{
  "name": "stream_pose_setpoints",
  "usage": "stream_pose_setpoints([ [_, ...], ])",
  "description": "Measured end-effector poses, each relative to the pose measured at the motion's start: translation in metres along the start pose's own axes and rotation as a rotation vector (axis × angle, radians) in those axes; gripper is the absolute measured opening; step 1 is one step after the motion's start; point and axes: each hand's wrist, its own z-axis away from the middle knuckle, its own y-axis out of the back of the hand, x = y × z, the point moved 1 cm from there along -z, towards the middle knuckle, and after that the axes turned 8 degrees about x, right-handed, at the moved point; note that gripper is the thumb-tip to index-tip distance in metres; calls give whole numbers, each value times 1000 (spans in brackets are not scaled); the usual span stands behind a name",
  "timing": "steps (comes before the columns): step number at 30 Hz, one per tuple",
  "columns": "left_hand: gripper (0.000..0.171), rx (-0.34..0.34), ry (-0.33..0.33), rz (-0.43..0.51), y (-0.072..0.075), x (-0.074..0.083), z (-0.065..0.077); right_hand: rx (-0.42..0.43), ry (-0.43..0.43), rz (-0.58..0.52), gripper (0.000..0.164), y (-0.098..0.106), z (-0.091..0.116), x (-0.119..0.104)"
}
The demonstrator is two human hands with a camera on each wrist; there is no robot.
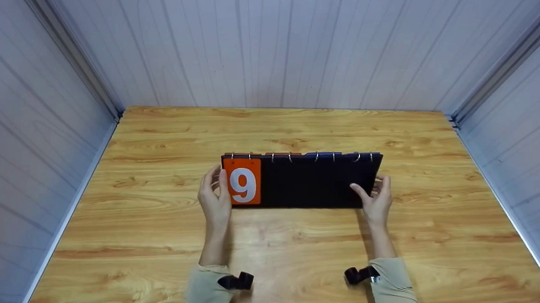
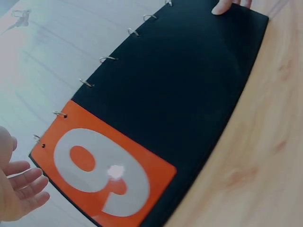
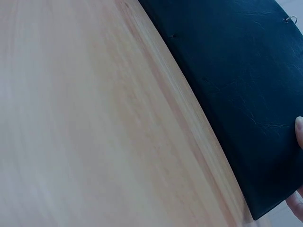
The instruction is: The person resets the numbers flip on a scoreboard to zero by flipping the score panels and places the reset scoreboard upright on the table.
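Note:
A black tabletop flip scoreboard [image 1: 308, 181] stands tilted on the table, silver rings along its top edge. At its left end hangs an orange card [image 1: 257, 188] with a white 9. Beside the left edge is my left hand [image 1: 215, 201], thumb and fingers apart, fingertips right at the edge in the left wrist view. My right hand [image 1: 376, 206] grips the right end, thumb on the black front and fingers behind. In the right wrist view only part of the black panel [image 3: 236, 85] and a bit of that hand show.
The scoreboard rests on a wood-grain table [image 1: 297, 255]. Pale panelled walls [image 1: 270, 46] enclose it at the back and both sides. Orange and blue card edges [image 1: 323, 154] show behind the board's top. Black devices [image 1: 244, 280] are strapped at both wrists.

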Motion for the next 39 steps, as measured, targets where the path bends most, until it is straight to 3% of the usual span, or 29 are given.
stream_pose_setpoints([
  [6,27,-9,97,-16,-2,-13,11,-1,-10,25,56,-1,0,7],
  [16,34,-33,169,21,2,-16,18,-7,-15,-6,54,0,0,9],
  [21,42,-87,133,140,13,1,18,-7,-44,-16,54,0,1,1],
  [25,31,-101,90,191,23,23,15,-5,-56,9,54,0,3,-9],
  [28,21,-111,73,240,28,29,11,-1,-63,4,54,1,3,-12],
  [31,16,-158,48,356,31,25,5,5,-57,7,54,0,4,-10],
  [35,25,-279,-9,522,33,16,-2,3,-60,24,55,0,5,-8],
  [37,27,-332,-47,538,33,15,-6,-4,-67,20,54,0,5,-10],
  [39,28,-348,-96,497,32,14,-10,-13,-70,24,54,1,4,-12],
])
